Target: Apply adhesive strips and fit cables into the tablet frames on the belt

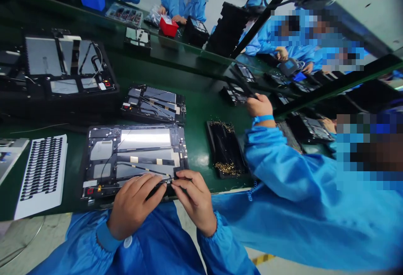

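An opened tablet chassis (135, 157), with silver shielding and thin cables inside, lies flat on the green belt right in front of me. My left hand (134, 203) rests on its near edge, fingers curled and pressing on a dark strip there. My right hand (193, 197) meets it from the right, thumb and fingers pinched on the same near edge by a thin cable. What the fingertips hold is too small to make out. Both my sleeves are blue.
A white sheet of black stickers (42, 174) lies at left. A second open tablet (154, 103) sits beyond mine, and a dark fixture with panels (67, 71) at far left. A black tray with gold screws (226, 149) stands right. A co-worker's blue sleeve (283, 170) reaches over the belt.
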A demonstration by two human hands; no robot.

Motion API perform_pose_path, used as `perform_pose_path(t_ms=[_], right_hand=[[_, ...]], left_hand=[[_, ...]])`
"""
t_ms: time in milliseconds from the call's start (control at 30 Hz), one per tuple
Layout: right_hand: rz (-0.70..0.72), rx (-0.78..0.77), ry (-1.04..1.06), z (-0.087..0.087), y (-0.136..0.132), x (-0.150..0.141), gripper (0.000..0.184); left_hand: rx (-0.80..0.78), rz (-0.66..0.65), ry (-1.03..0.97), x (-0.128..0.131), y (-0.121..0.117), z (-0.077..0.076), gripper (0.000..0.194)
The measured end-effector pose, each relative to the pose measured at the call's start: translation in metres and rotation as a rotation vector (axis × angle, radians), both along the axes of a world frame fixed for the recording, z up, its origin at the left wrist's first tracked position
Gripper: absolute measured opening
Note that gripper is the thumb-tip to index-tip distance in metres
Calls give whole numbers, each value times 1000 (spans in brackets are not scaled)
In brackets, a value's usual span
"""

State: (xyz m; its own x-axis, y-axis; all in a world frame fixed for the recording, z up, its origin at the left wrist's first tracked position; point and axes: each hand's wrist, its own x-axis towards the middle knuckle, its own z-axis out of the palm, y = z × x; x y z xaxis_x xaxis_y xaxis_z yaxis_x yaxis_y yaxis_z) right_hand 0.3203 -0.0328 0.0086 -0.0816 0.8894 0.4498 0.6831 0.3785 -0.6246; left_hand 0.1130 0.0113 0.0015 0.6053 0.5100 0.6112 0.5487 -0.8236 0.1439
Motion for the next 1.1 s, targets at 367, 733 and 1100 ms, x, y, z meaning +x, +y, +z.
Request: perform_pose_path(t_ms=[367,733,1100], right_hand=[[152,489,-485,-24,10,15,20],[127,510,-460,-32,6,8,33],[-95,-258,273,-33,36,15,34]], left_hand=[[102,-56,-21,-1,3,-3,27],[54,-42,-48,-6,-2,7,28],[-395,640,-181,-98,-10,15,61]])
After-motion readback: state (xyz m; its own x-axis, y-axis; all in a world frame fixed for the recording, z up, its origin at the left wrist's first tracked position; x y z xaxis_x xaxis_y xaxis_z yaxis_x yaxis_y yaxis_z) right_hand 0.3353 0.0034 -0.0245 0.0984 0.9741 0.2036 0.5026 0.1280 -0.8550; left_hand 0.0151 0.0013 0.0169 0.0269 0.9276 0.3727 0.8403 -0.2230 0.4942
